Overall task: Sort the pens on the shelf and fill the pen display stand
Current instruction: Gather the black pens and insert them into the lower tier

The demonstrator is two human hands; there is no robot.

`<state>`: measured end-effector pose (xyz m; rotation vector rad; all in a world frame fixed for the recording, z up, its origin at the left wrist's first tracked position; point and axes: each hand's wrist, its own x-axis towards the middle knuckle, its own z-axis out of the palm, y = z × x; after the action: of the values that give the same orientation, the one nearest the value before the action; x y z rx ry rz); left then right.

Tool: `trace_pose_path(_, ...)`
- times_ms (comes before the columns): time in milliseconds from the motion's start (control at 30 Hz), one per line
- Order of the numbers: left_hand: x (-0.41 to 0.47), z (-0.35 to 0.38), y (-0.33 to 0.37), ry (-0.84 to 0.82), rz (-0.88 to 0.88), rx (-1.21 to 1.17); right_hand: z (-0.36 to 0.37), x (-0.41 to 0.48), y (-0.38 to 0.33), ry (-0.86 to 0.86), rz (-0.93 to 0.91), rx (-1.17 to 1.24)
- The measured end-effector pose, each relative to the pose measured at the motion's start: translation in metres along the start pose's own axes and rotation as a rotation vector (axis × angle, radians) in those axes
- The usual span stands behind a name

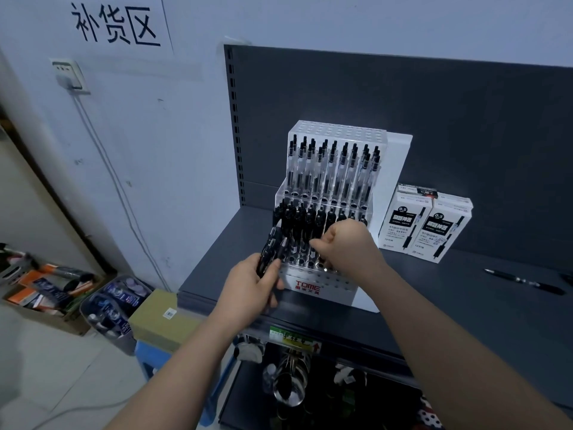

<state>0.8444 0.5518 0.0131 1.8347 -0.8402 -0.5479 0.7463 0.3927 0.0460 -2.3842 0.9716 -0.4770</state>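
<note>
Pens (268, 252) bundled in my left hand (251, 287); right hand (347, 243) curled at display stand (322, 288) (contents hidden); loose bundle may slip.

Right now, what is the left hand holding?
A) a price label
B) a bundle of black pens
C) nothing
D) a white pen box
B: the left hand grips several black pens just left of the display stand.

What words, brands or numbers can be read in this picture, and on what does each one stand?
"补货区": paper sign on the wall.
"TOME": front of the pen display stand; the small characters beneath are blurred.
"0.5": both pen boxes; their other print is blurred.
Unreadable: handwriting on the shelf-edge label.
</note>
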Motion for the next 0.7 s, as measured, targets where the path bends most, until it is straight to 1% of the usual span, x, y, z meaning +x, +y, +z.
trace_pose_path(67, -0.004, 0.001, 0.006, -0.039, 0.001, -0.022, -0.006, -0.009, -0.003, 0.018, 0.012, 0.129)
trace_pose_path(100, -0.007, 0.001, 0.009, -0.057, 0.006, -0.026, -0.008, -0.015, -0.007, -0.016, 0.024, 0.251)
trace_pose_path(167, -0.010, 0.004, 0.015, -0.107, 0.035, -0.021, -0.010, -0.025, -0.015, -0.143, 0.055, 0.524)
trace_pose_path(200, -0.012, 0.005, 0.018, -0.136, 0.052, -0.012, -0.011, -0.027, -0.017, -0.188, 0.067, 0.623)
trace_pose_path(267, -0.013, 0.008, 0.021, -0.176, 0.068, -0.011, -0.013, -0.028, -0.015, -0.207, 0.088, 0.719)
trace_pose_path(300, -0.013, 0.007, 0.021, -0.182, 0.058, -0.019, -0.015, -0.028, -0.013, -0.181, 0.102, 0.732)
trace_pose_path(433, -0.011, 0.000, 0.010, -0.160, 0.011, -0.005, -0.029, -0.029, 0.009, 0.016, 0.153, 0.739)
trace_pose_path(467, -0.011, -0.002, 0.007, -0.154, 0.011, 0.008, -0.032, -0.030, 0.014, 0.031, 0.151, 0.741)
trace_pose_path(533, -0.010, -0.003, 0.005, -0.138, 0.024, 0.021, -0.034, -0.032, 0.019, -0.001, 0.124, 0.713)
trace_pose_path(600, -0.009, -0.001, 0.007, -0.095, 0.037, 0.020, -0.033, -0.034, 0.021, -0.066, 0.077, 0.550)
trace_pose_path(700, -0.005, -0.001, 0.012, -0.023, 0.083, 0.072, -0.033, -0.036, 0.021, -0.212, -0.059, 0.121)
